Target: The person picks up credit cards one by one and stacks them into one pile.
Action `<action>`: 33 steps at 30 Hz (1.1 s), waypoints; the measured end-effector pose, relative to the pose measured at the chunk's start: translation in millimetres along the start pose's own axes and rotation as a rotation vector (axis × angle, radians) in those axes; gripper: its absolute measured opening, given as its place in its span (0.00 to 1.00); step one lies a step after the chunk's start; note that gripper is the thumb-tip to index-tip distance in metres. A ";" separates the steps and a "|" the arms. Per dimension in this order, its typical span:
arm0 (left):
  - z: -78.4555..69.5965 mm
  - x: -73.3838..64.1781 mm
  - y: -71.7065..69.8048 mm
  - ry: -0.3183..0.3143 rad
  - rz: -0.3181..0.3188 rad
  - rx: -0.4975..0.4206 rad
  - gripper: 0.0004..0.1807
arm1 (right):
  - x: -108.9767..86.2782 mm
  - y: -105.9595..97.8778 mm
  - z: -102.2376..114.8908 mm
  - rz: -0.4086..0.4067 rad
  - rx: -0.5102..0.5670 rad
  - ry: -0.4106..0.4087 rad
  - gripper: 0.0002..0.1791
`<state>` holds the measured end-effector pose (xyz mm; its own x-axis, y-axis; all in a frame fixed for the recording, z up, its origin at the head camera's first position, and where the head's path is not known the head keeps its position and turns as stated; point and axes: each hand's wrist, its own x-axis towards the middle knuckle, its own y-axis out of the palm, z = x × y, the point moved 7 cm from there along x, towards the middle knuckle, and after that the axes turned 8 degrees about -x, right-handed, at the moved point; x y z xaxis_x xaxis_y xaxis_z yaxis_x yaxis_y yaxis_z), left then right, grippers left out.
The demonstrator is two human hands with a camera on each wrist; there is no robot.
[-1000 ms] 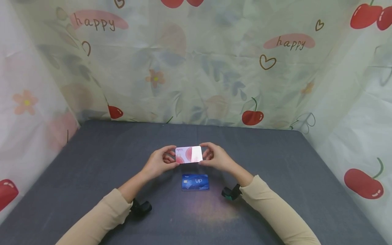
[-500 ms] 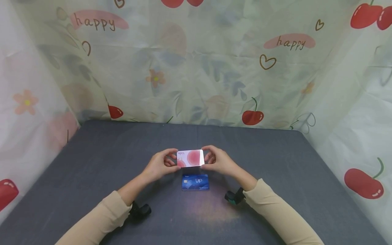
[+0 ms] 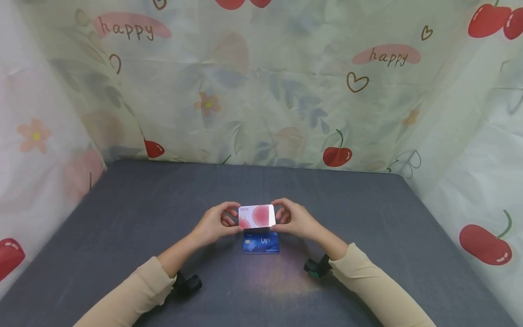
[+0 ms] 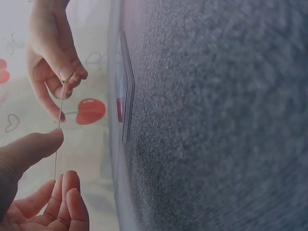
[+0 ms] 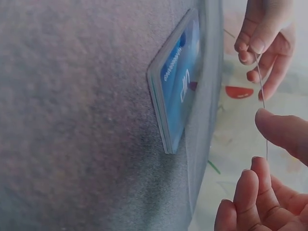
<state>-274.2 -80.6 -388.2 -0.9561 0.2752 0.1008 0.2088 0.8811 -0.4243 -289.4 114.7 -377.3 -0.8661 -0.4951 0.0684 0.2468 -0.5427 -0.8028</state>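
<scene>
Between my two hands is a pink and white card [image 3: 257,216], raised above the table. My left hand [image 3: 215,221] pinches its left end and my right hand [image 3: 297,220] its right end, each with thumb and fingers at the corners. Edge-on, the card is a thin line in both wrist views. Just below and nearer to me, a blue card marked VIP [image 3: 260,244] lies on top of a small stack of cards [image 4: 128,91] on the table. In the head view the pink card overlaps the blue card's far edge.
A dark grey cloth [image 3: 163,190] covers the table. A white curtain [image 3: 261,113] printed with cherries and "happy" hangs behind and at both sides. A black wrist camera [image 3: 189,284] sits under the left sleeve, and another camera [image 3: 318,267] is at the right wrist.
Both hands have brought the pink card nearer to me and slightly right, toward the stack. The grips at its two ends stay the same, and the blue card has not moved.
</scene>
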 end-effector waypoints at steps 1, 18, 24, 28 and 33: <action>-0.2 -0.4 0.6 0.001 0.005 0.001 0.29 | -0.9 0.6 -0.3 0.003 -0.001 0.001 0.31; 3.6 -4.0 10.4 -0.043 0.043 0.020 0.29 | -13.1 6.4 -3.2 0.019 0.020 0.008 0.30; 4.7 -4.9 12.9 -0.059 0.047 0.039 0.29 | -15.2 9.5 -6.3 0.029 0.022 0.018 0.30; 2.7 -6.1 13.8 -0.044 0.056 0.049 0.29 | -17.2 11.3 -7.7 0.039 0.027 0.032 0.30; 1.1 -8.6 14.5 -0.049 0.067 0.057 0.29 | -19.9 13.2 -8.7 0.051 0.023 0.046 0.30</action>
<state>-263.1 -70.6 -396.2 -0.9497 0.3120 0.0268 0.2617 0.8377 -0.4793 -272.7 123.4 -394.4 -0.8712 -0.4910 0.0003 0.3004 -0.5335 -0.7906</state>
